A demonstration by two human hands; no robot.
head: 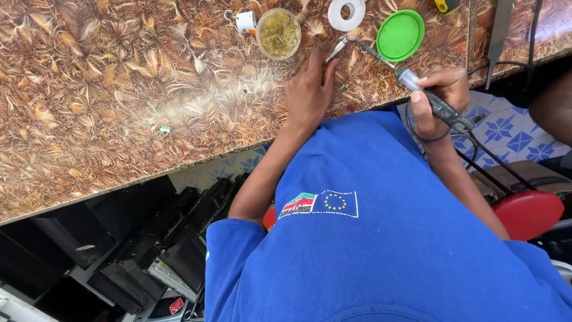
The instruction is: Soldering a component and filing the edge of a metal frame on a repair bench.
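Flanking the hands, right [440, 89] clamped on soldering iron [411, 80], left [308, 89] flat: flux jar [278, 33], green lid [400, 35].

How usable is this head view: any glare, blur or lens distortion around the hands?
Head view: even daylight, with a pale glare patch on the patterned countertop; wide-lens bending curves the counter edge; the left hand and the right hand holding the soldering iron are reasonably sharp; the small metal piece at its tip is too small to identify.
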